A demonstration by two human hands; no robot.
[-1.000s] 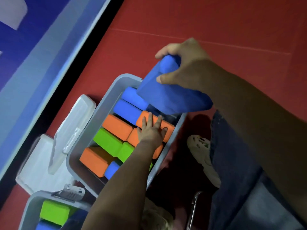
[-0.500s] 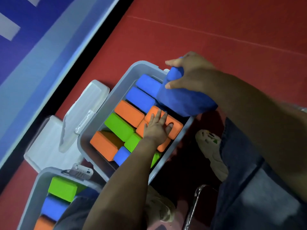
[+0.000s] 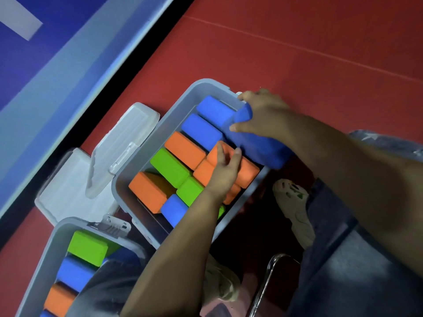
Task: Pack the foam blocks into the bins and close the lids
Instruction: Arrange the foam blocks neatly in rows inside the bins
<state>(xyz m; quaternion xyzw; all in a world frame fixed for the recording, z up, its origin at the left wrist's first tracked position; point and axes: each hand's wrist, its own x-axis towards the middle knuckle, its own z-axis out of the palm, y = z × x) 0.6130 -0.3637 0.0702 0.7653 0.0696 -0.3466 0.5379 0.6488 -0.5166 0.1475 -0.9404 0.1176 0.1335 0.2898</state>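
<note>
Red floor mat (image 3: 297,53) fills most of the view, bordered along its left edge by a black strip and a blue wall panel (image 3: 45,65). On the floor sits a grey bin (image 3: 146,154), open and packed with foam blocks in rows: two blue ones at its far end, then orange and green, with another orange block (image 3: 148,189) and a blue one toward the near end.

Over the bin's far right corner, the right hand (image 3: 263,115) grips a large blue block (image 3: 261,147); its fingers and thumb are curled round the upper end. That block lies tilted across the right rim, partly inside the bin and partly over its edge. The left hand (image 3: 225,170) rests on an orange block (image 3: 248,173) by the bin's right wall, its fingers bent over the block's top, touching the blue block's lower edge.

Beside the bin's left wall a clear lid (image 3: 119,147) stands tilted, and a second clear lid (image 3: 61,191) lies flat on the floor beyond it. A second grey bin (image 3: 43,259) at the near left holds a green block (image 3: 88,247), a blue and an orange one. A pale shoe (image 3: 295,209) and denim trouser legs show on the right.
</note>
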